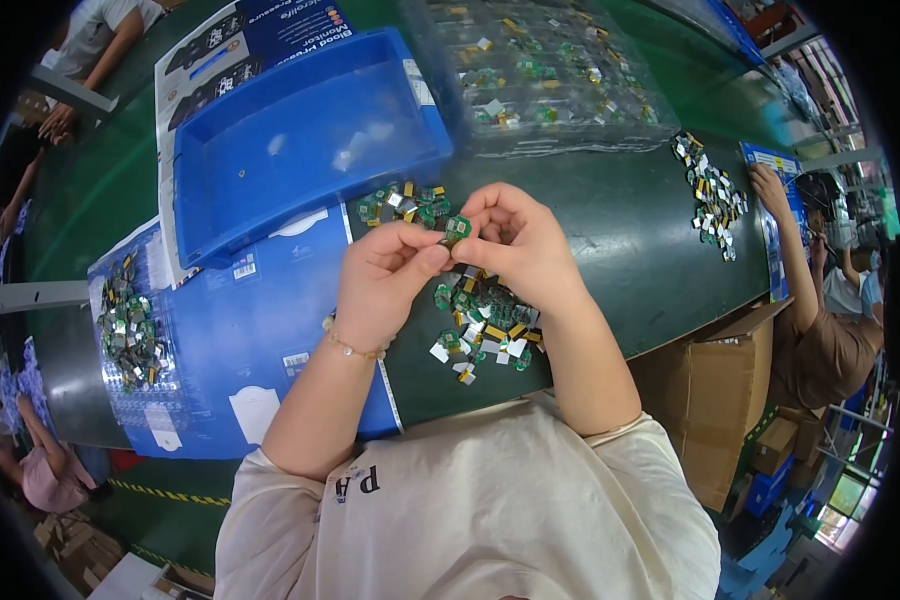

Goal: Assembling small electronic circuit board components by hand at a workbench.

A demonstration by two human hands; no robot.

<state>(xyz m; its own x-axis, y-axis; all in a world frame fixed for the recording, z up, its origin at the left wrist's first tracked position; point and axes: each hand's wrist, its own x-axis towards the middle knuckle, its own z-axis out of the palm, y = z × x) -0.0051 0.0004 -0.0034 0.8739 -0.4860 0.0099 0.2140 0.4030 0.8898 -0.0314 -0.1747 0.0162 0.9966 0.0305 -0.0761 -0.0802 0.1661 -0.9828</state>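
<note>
Between my two hands, above the green table, is a small green circuit board (457, 229). My left hand (385, 275) pinches its left side between thumb and fingertips; a beaded bracelet circles that wrist. My right hand (520, 240) grips the board's right edge, fingers curled and thumb underneath. Below the hands lies a loose pile of circuit boards (490, 325) with white and yellow parts. A smaller heap of boards (405, 203) sits just behind my left hand, beside the blue tray's near corner.
A blue plastic tray (300, 140) rests on printed blue card sheets (255, 330). Clear stacked trays (560, 80) of boards stand at the back. Further boards lie at left (130, 325) and right (710, 195). A cardboard box (705, 410) adjoins the table; co-workers sit around.
</note>
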